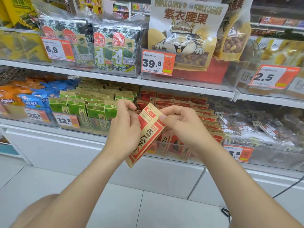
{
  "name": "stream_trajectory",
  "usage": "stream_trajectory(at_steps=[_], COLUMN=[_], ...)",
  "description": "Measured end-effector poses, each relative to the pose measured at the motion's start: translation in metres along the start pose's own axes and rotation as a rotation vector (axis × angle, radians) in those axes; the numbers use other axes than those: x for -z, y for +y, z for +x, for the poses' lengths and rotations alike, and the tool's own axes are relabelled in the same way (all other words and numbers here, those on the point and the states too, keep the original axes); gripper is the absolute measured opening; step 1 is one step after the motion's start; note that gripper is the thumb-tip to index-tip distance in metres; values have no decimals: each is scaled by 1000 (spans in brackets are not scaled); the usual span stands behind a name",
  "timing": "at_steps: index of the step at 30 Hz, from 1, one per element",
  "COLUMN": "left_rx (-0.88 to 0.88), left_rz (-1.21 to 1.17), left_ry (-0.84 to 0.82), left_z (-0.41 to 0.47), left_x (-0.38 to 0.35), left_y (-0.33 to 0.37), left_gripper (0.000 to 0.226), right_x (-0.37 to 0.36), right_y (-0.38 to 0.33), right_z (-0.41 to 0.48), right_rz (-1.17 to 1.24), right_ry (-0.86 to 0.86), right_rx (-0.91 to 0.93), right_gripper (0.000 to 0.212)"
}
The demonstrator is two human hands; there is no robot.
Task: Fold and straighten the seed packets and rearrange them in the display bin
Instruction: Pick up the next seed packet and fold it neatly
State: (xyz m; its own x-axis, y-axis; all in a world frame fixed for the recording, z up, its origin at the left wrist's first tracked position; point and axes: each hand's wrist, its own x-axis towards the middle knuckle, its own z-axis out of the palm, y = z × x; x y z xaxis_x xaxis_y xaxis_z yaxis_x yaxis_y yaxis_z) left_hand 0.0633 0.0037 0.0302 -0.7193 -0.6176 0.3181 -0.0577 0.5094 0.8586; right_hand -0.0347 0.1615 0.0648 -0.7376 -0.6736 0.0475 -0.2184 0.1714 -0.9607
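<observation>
Red-and-kraft paper seed packet [148, 132] held tilted just before the front edge of the clear plastic display bin [164, 151], with fingers [127, 105] of left hand [125, 129] and right hand [182, 127] pinching its upper end. Likely risk: crooked crease or torn paper from uneven pulling.

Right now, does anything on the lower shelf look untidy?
Yes. The red packets at the right of their bin lean over and fan out; the green packets stand upright. One red packet is held tilted, outside the bin.
</observation>
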Motion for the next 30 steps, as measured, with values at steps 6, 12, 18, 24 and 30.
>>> stream_trajectory(at_steps=[6, 12, 18, 24, 30], left_rx=[-62, -121, -93, -211, -365], left_rz=[7, 54, 100, 189, 444], left_ry=[-4, -75, -108, -122, -66], left_z=[-2, -7, -2, -5, -9], left_x=[1, 1, -1, 2, -2], left_y=[5, 7, -4, -5, -2], left_gripper=[19, 41, 39, 27, 28], right_x=[1, -5, -7, -10, -12], right_y=[1, 7, -1, -4, -2], right_z=[-1, 2, -1, -7, -7], right_rz=[150, 140, 173, 67, -26], right_ry=[-51, 136, 139, 168, 168], right_rx=[-6, 86, 38, 98, 152], right_gripper=[21, 19, 22, 24, 25])
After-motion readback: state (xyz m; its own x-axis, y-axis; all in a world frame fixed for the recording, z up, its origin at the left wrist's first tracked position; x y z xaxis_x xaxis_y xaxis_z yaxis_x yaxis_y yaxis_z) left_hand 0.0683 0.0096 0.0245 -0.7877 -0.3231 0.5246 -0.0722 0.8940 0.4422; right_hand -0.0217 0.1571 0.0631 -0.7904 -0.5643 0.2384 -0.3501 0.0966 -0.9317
